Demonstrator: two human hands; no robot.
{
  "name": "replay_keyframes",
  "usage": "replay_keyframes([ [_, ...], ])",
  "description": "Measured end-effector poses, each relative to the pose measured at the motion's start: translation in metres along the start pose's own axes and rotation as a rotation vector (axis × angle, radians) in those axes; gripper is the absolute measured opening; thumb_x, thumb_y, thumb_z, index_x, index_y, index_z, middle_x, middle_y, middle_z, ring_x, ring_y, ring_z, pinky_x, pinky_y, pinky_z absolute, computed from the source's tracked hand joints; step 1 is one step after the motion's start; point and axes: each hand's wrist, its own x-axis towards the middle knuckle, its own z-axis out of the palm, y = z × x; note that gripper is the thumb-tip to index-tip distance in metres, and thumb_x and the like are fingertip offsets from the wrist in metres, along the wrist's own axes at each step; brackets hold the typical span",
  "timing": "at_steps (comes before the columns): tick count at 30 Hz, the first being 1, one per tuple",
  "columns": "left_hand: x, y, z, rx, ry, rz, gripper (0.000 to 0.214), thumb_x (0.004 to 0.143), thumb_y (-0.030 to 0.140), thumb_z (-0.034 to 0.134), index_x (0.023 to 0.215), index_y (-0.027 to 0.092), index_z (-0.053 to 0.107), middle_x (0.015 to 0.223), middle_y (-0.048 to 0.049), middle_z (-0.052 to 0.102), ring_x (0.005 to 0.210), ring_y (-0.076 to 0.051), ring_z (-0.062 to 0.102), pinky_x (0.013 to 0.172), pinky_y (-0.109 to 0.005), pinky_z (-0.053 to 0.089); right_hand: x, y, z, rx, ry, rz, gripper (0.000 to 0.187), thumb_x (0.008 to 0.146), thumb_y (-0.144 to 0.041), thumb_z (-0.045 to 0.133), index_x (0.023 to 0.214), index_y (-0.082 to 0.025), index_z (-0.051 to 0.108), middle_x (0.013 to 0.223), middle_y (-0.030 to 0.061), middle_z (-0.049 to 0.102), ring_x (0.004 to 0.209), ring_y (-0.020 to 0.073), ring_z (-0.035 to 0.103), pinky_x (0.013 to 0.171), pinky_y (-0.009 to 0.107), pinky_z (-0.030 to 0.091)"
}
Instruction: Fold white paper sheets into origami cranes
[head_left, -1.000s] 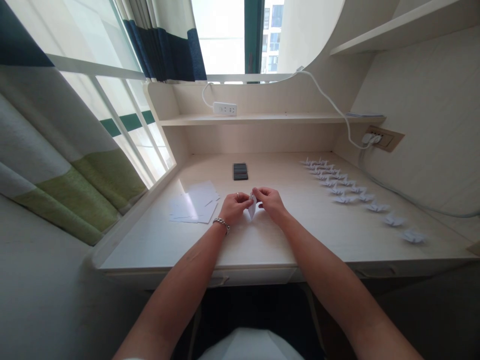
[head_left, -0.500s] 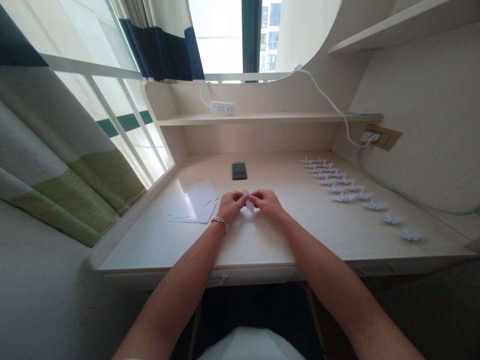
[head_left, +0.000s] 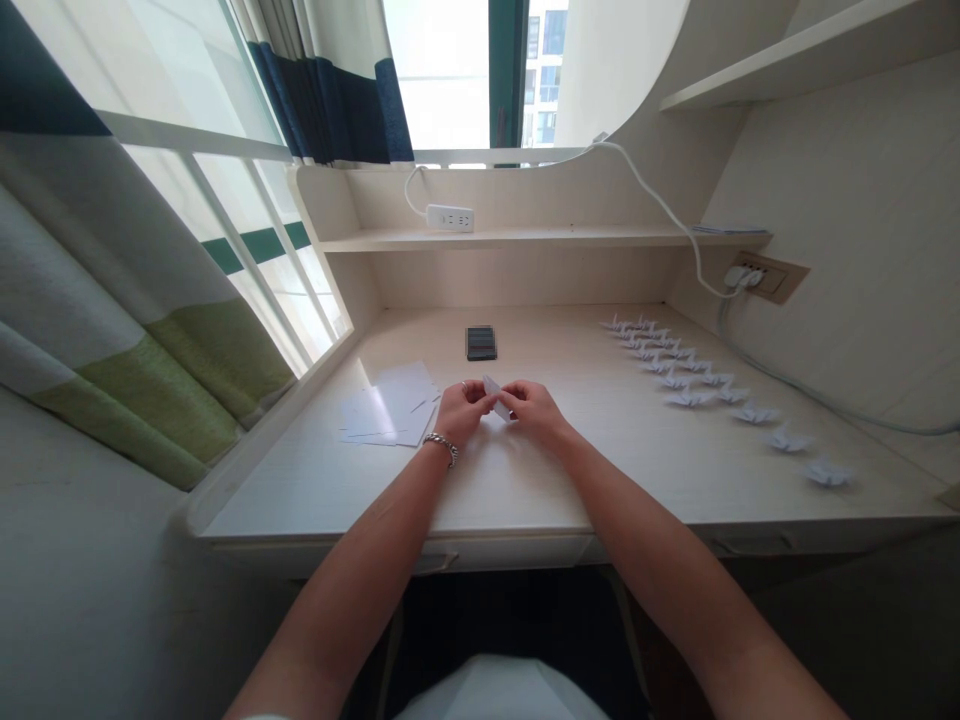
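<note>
Paper [head_left: 502, 410] has swung from hanging to slanting, nearer than the box [head_left: 481, 343]. Sheets [head_left: 399, 388] lie left of the box; left hand [head_left: 460, 408] and right hand [head_left: 535, 407] pinch the paper, whose edges are best kept aligned while creasing; cranes [head_left: 690, 398] sit right of the box.

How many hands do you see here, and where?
2: the left hand, nearer the sheets, and the right hand, both pinching the folded paper over the desk. None seems hidden.

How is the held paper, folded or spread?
Folded: the paper, pinched by left hand and right hand, is narrow and pointed, unlike the flat sheets.
</note>
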Motion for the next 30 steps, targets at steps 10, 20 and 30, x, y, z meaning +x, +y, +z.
replay_keyframes([
  [10, 0.0021, -0.0055, -0.0020, 0.062, 0.104, -0.005, 0.025, 0.063, 0.038, 0.075, 0.060, 0.015, 0.065, 0.053, -0.0014, 0.062, 0.053, -0.012, 0.055, 0.051, -0.024, 0.042, -0.0043, -0.0044, 0.0008, 0.011, -0.041, 0.004, 0.018, 0.067, -0.033, 0.071, 0.073, -0.017, 0.066, 0.067, 0.0019, 0.068, 0.064, 0.0146, 0.059, 0.058, 0.025, 0.045],
  [20, -0.0001, -0.0032, -0.0017, 0.006, 0.022, -0.072, 0.029, 0.062, 0.039, 0.078, 0.072, 0.013, 0.068, 0.060, -0.0049, 0.067, 0.056, -0.014, 0.059, 0.055, -0.026, 0.043, 0.0033, -0.0020, -0.0063, 0.278, 0.138, 0.048, 0.041, 0.063, -0.035, 0.072, 0.097, -0.018, 0.058, 0.075, 0.0020, 0.067, 0.068, 0.0158, 0.065, 0.067, 0.032, 0.055],
  [30, -0.0025, -0.0001, -0.0007, -0.002, 0.018, -0.049, 0.026, 0.058, 0.033, 0.080, 0.070, 0.014, 0.067, 0.064, -0.0037, 0.067, 0.059, -0.013, 0.059, 0.058, -0.027, 0.045, 0.0002, -0.0037, -0.0035, 0.258, 0.029, 0.026, 0.038, 0.055, -0.040, 0.081, 0.080, -0.015, 0.066, 0.072, 0.0052, 0.070, 0.066, 0.0185, 0.065, 0.064, 0.032, 0.052],
])
